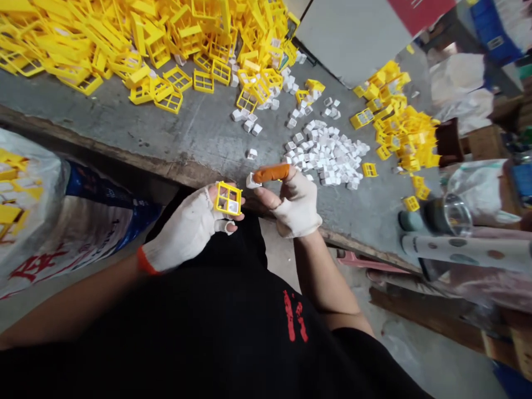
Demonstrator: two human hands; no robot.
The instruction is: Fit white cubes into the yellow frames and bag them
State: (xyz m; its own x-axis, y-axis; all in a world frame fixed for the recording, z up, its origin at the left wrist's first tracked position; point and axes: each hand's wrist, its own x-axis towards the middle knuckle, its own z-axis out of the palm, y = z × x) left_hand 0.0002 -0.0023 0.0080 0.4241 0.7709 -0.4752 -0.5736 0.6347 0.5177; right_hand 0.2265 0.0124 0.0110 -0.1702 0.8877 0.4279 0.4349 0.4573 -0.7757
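My left hand [187,221], in a white fingerless glove with an orange cuff, is closed on a small yellow plastic frame [228,191]. The frame has four square openings, and a white piece sits in its lower right one. Just to the right, my right hand [293,202] pinches a white cube-like piece [251,181] between thumb and forefinger. An orange cover wraps that forefinger. The two hands are apart, near the table's front edge. Close beyond the right hand lies a heap of similar white pieces [328,149].
A large pile of yellow frames [137,44] covers the far left of the grey table [199,127]. A smaller yellow heap [403,133] lies at the right, near a clear cup [456,213]. At lower left stands a sack [83,221] holding yellow parts. A grey panel [353,39] rises at the back.
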